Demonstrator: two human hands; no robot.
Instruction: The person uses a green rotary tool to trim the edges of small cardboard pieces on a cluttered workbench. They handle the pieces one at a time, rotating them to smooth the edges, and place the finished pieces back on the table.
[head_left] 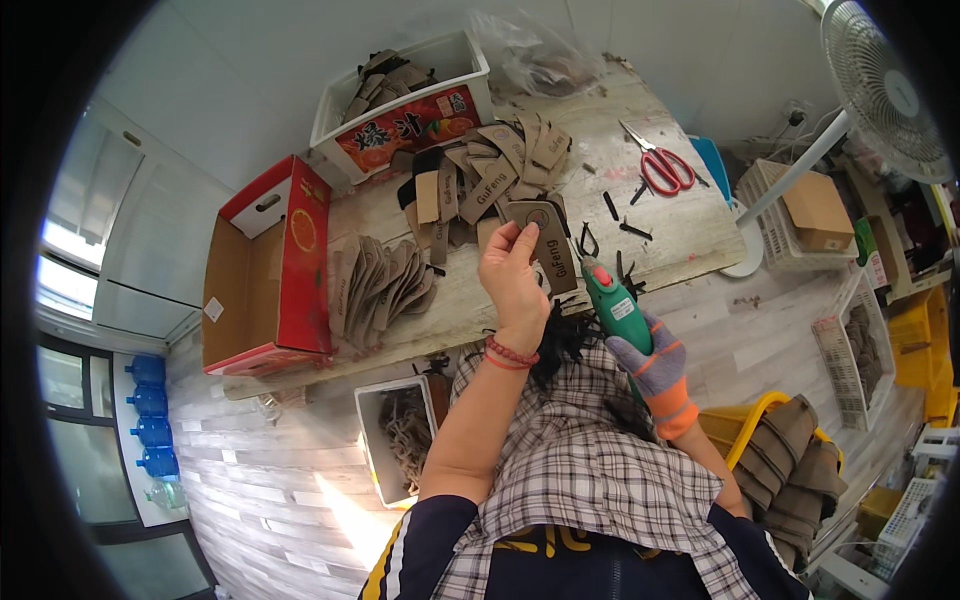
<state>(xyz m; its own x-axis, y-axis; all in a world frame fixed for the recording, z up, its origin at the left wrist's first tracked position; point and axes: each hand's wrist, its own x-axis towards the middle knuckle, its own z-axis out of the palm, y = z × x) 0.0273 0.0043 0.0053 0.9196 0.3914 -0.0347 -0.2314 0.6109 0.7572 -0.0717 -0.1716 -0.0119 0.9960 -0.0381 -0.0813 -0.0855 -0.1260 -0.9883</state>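
Observation:
My left hand (516, 275), bare with a red bead bracelet, pinches a brown-grey flat piece (556, 250) with dark edging and pale print. In my right hand (655, 365), wearing a grey and orange glove, is a green handheld power tool (622, 312) with a red button. The tool's narrow dark head lies just right of the flat piece; from here I cannot tell whether they touch. Beyond my left hand is a loose heap of similar flat pieces (480, 170). A fanned stack of them (372, 290) lies on the table, left of the hand.
Red-handled scissors (666, 170) and dark scraps (634, 231) lie on the worn table (690, 240). A red cardboard box (310, 240) and a white bin (478, 82) stand at left and back. A crate of scraps (366, 400), a yellow basket (745, 425) and a fan (885, 85) are nearby.

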